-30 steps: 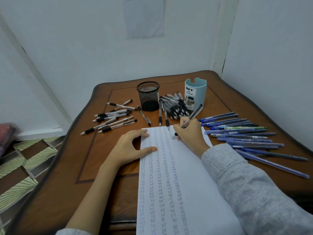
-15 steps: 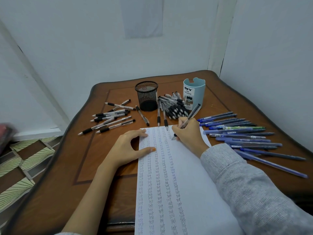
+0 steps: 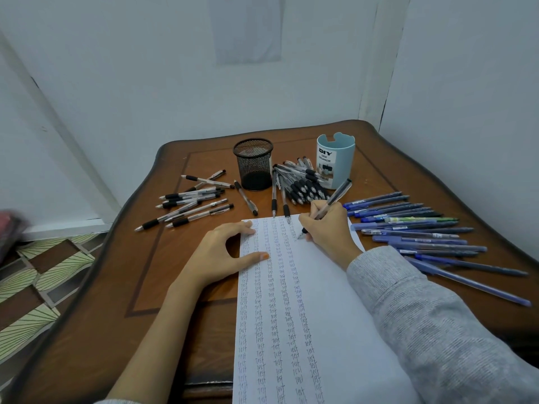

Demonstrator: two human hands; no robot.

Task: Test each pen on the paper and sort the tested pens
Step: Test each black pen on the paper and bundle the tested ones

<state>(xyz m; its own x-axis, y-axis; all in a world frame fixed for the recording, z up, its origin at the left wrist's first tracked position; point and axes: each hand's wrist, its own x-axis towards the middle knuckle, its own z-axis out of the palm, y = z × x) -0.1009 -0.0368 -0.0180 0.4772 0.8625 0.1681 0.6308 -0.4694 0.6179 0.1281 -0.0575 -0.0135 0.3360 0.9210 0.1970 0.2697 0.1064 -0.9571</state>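
Observation:
A white sheet of paper (image 3: pixel 306 330) lies on the wooden table, covered with several columns of the word "test". My right hand (image 3: pixel 326 228) grips a clear black-grip pen (image 3: pixel 335 196), its tip touching the paper near the top edge. My left hand (image 3: pixel 221 255) lies flat on the paper's left edge, fingers spread, holding nothing. A pile of black-grip pens (image 3: pixel 300 185) lies between the two cups. Another group of black-grip pens (image 3: pixel 189 205) lies at the left. Several blue pens (image 3: pixel 414 228) are spread at the right.
A black mesh cup (image 3: pixel 253 163) and a light-blue desk organizer cup (image 3: pixel 335 158) stand at the back of the table (image 3: pixel 116 287). Walls close in behind and to the right. A patterned floor shows at the left, beyond the table's edge.
The view has shifted slightly. My right hand keeps the pen tip on the top of the paper with small writing movement. My left hand has stayed in place.

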